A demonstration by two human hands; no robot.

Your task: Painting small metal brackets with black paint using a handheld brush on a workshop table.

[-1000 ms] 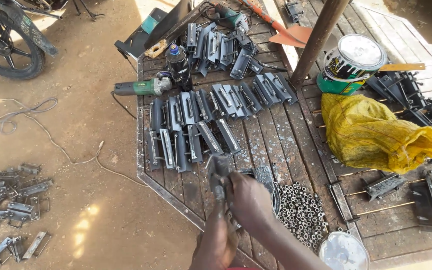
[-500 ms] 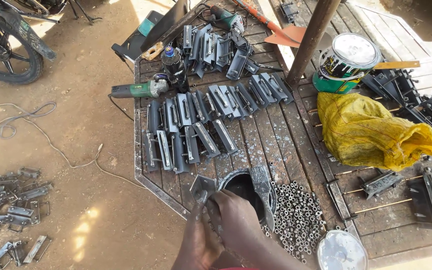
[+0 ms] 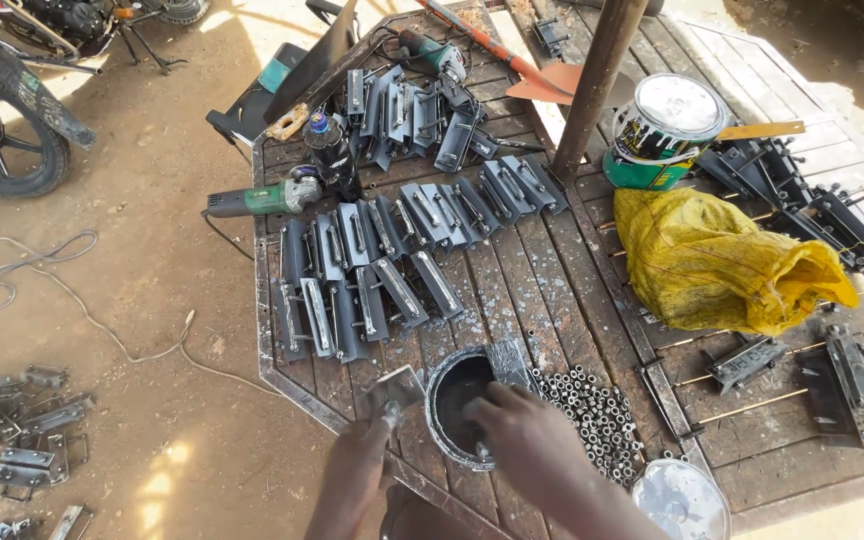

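Below, grey metal bracket (image 3: 393, 392), black-stained paint can (image 3: 457, 405)

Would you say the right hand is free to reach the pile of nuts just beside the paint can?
Probably yes: the right hand rests at the paint can rim, and the nuts lie uncovered right beside it.

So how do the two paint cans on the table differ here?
The far can is lidded with a stick across its top; the near can is open, dark inside. The far can stands by the pole, untouched; the right hand rests over the near can's rim. Both are round metal cans, upright.
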